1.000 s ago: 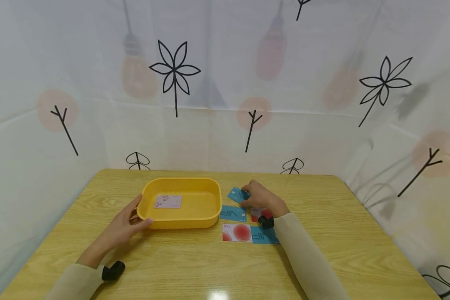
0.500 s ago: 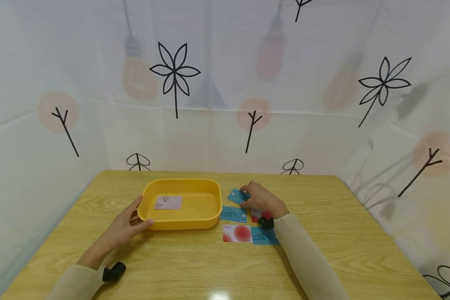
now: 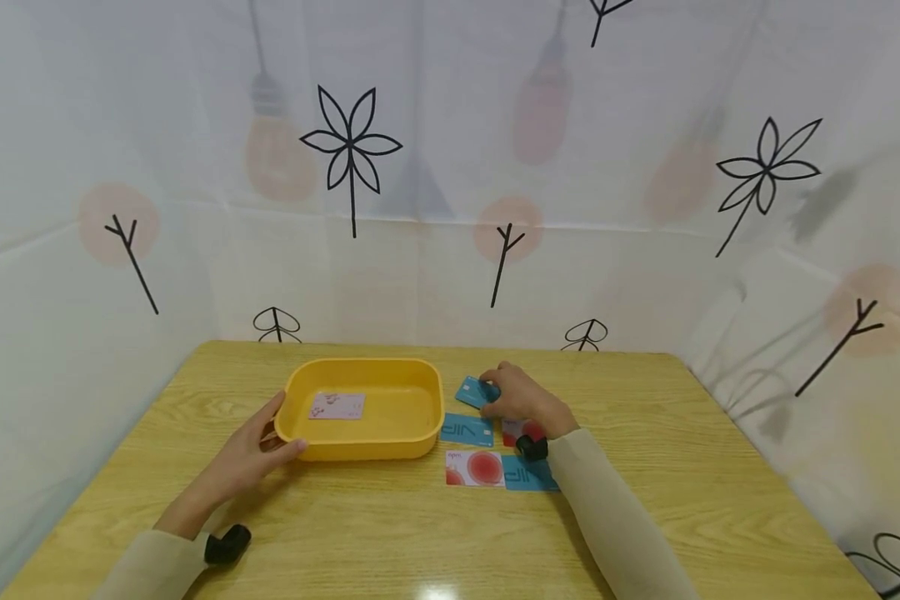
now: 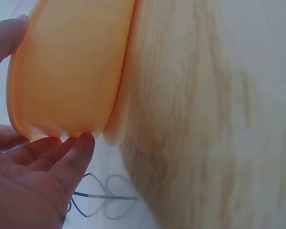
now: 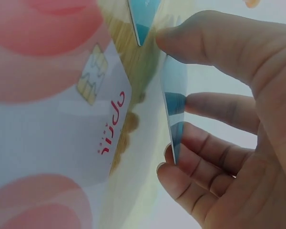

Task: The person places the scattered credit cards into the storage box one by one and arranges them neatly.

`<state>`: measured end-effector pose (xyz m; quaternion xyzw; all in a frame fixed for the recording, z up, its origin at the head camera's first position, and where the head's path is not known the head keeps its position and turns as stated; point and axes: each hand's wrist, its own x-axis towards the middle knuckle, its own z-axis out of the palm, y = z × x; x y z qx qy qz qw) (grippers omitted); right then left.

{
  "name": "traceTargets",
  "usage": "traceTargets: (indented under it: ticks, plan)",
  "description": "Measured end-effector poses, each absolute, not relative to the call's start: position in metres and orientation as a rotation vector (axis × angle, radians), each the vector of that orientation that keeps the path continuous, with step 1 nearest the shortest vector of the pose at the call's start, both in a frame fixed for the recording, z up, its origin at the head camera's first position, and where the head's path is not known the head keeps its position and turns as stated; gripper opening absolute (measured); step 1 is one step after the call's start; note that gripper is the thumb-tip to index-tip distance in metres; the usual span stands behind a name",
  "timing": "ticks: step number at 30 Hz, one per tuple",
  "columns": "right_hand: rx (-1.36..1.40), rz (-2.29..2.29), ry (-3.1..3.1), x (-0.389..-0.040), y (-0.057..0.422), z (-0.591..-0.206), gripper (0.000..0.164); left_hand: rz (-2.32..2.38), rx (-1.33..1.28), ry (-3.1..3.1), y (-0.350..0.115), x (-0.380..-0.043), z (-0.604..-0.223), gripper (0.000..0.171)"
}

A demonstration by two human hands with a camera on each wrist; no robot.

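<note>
Left hand (image 3: 243, 458): half curled, holding tray (image 3: 367, 452) at left end; best kept light and steady.
Pink card (image 3: 336, 406): flat inside tray, toward left.
VIP card (image 3: 465, 430): flat on table (image 3: 360, 533), just right of tray; best left undragged.
Blue card (image 3: 471, 390): beyond VIP card; best tipped by one edge and held unbent.
Right hand (image 3: 523, 396): curled, pinching blue card between thumb and fingertips.
Hidden: blue card's right end, under fingers; red card (image 3: 513, 427), partly under wrist.
Unclear: whether lifted off table yet.
</note>
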<state>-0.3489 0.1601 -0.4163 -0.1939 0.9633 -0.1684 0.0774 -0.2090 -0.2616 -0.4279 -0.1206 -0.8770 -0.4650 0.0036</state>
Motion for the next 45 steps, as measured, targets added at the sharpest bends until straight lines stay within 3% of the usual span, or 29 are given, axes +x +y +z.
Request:
traceTargets:
  ticks: [45]
  plan:
    - [-0.730, -0.597, 3.041, -0.332, 0.155, -0.387, 0.059, -1.491, -0.393, -2.745, -0.264, -0.210, -0.428, 0.096]
